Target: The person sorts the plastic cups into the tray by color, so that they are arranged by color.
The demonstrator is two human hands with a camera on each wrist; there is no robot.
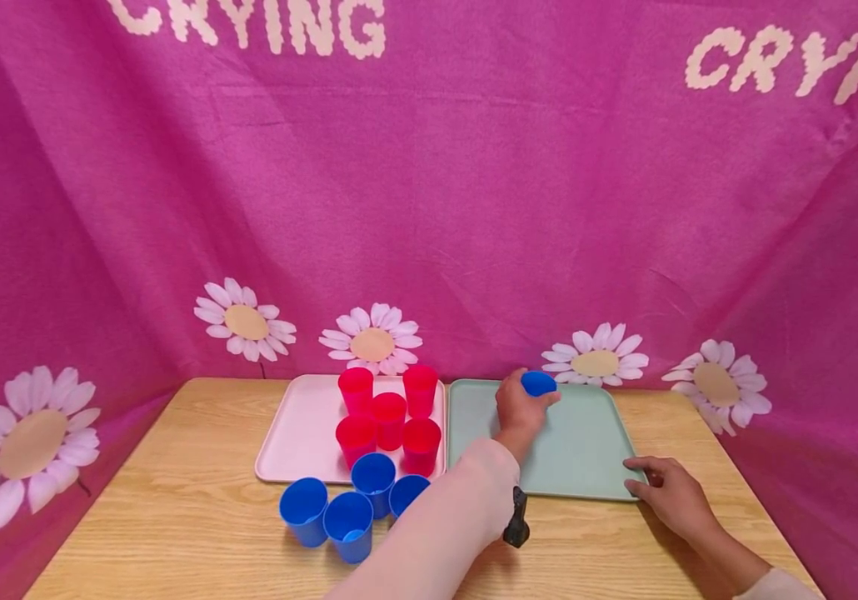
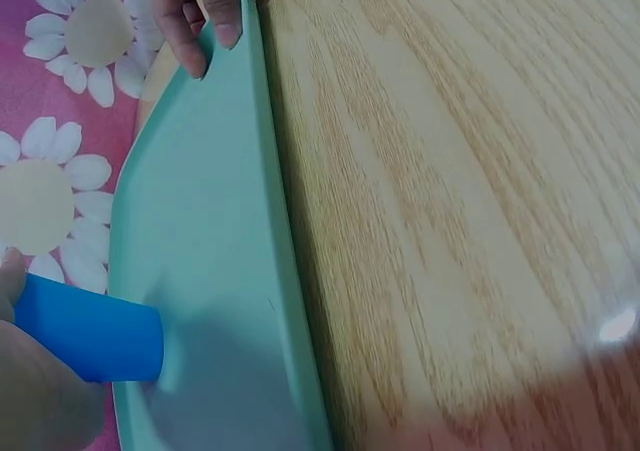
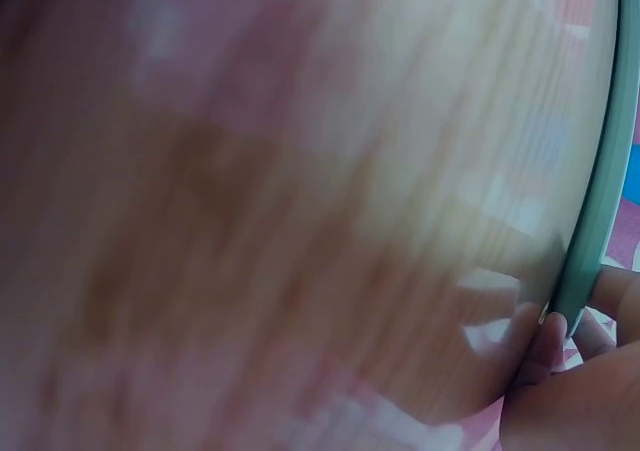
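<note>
My left hand (image 1: 521,408) grips a blue cup (image 1: 539,383) at the back of the green tray (image 1: 571,467). In the left wrist view the cup (image 2: 90,329) has its base at the tray's surface; whether it touches I cannot tell. At the tray's front right corner my right hand (image 1: 675,498) holds the rim between thumb and fingers. On the pink tray (image 1: 294,433) stand several red cups (image 1: 389,417), upright. Several more blue cups (image 1: 349,525) stand upright in front of that tray, one partly hidden by my left sleeve.
Both trays lie side by side on a wooden table (image 1: 174,500). Behind it hangs a magenta cloth (image 1: 429,208) with white daisies and lettering. My left forearm crosses over the table's middle, with a black strap (image 1: 516,518) at the wrist.
</note>
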